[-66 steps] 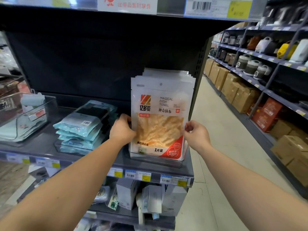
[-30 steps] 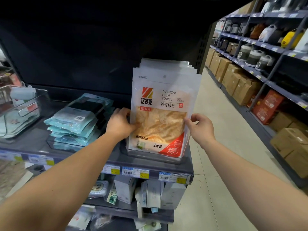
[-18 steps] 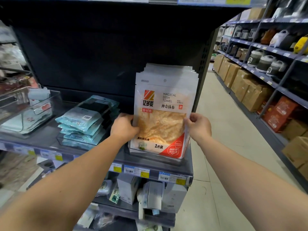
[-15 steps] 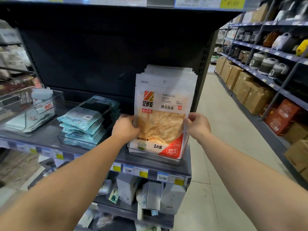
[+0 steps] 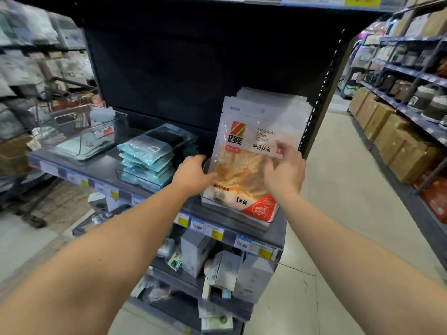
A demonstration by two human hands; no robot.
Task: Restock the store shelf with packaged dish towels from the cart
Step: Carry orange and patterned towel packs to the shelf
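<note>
A shop aisle with a pale tiled floor (image 5: 338, 213) runs past a dark metal end-of-aisle shelf (image 5: 150, 176) whose front edge carries a row of small price labels, yellow and white. At the shelf's right end a row of glossy white plastic dish-towel packs (image 5: 251, 141) stands upright, one behind another in a low clear holder; the exact count cannot be told, though several stepped top edges show behind the front pack, which has a clear window over a tan fibrous cloth and a red corner. The left hand (image 5: 193, 174) rests on the left edge of the front pack, fingers curled loosely round it. The right hand (image 5: 284, 170) lies over the pack's front right side, fingers (image 5: 283, 147) spread and slightly bent against the film. Just left of the packs lies a slanting stack of soft teal cloth packets in clear wrap (image 5: 154, 153), about five. Farther left sits one clear rigid plastic bin (image 5: 82, 131). Brown cardboard boxes (image 5: 396, 141) line the opposite shelving on the right.
</note>
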